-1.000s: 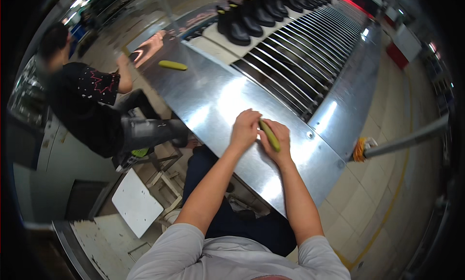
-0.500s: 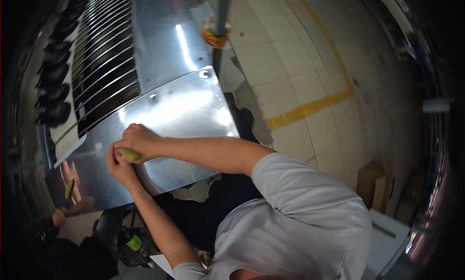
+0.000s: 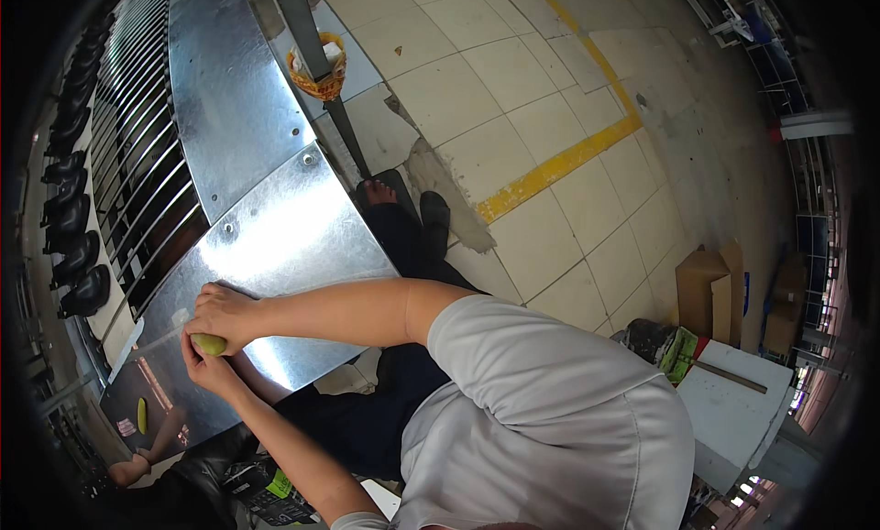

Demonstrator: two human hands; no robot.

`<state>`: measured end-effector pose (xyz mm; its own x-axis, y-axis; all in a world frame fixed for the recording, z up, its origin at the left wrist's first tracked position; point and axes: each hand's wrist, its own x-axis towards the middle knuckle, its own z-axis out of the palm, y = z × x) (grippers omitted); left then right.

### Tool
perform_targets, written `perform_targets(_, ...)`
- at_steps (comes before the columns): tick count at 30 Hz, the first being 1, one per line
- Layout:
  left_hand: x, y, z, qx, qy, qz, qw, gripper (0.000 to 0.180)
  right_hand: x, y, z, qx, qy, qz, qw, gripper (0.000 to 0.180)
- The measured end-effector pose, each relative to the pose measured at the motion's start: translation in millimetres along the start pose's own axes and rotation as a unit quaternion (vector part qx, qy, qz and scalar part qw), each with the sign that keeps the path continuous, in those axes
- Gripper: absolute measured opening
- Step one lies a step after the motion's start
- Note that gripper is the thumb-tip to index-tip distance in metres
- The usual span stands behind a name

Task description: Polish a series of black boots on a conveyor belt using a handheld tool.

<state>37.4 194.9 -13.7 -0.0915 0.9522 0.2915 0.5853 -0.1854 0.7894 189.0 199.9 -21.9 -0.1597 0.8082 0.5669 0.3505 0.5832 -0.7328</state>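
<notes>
Both of my hands are together over the left part of the shiny metal table (image 3: pixel 302 214). My right hand (image 3: pixel 225 312) is closed, its knuckles close to the metal. My left hand (image 3: pixel 209 372) lies just nearer to me, thumb and fingers curled. Between them shows the smooth, rounded end of an olive-green piece (image 3: pixel 209 345), with both hands around it. The rest of this piece is hidden, so its kind cannot be told. Nearby, a long yellow-green shape (image 3: pixel 142 415) shows on the dark glossy part of the surface; it may be a reflection.
Black shoes (image 3: pixel 81 255) stand in a row along the far left, beside a rack of metal rollers (image 3: pixel 137 168). Another person's hand (image 3: pixel 130 471) is at the lower left. A metal post with an orange basket (image 3: pixel 319 81) rises behind the table. Cardboard boxes (image 3: pixel 708 292) stand right.
The view has shifted, so the table and hands now sit lower and farther left in the picture. My hands stay closed together around the olive-green piece.
</notes>
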Motion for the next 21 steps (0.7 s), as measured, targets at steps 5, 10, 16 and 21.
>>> perform_targets(5, 0.6, 2.1, 6.4, -0.03, 0.006, -0.018, 0.999, 0.031, 1.5, 3.7, -0.9, 0.004, 0.043, -0.013, 0.999, 0.023)
perform_targets(10, 0.7, 3.5, 15.6, -0.025, 0.006, -0.014, 1.0, 0.031, -2.0, 7.4, -10.6, -0.019, 0.008, -0.001, 1.0, 0.032)
perform_targets(16, -1.1, -5.5, 0.8, -0.093, 0.02, -0.043, 0.995, 0.032, 5.8, -8.6, -12.9, -0.016, -0.016, -0.019, 1.0, 0.049)
perform_targets(21, -8.9, 6.3, 27.5, -0.043, 0.031, 0.022, 0.998, 0.026, -8.2, 3.0, -32.1, -0.045, -0.009, -0.02, 0.999, 0.038)
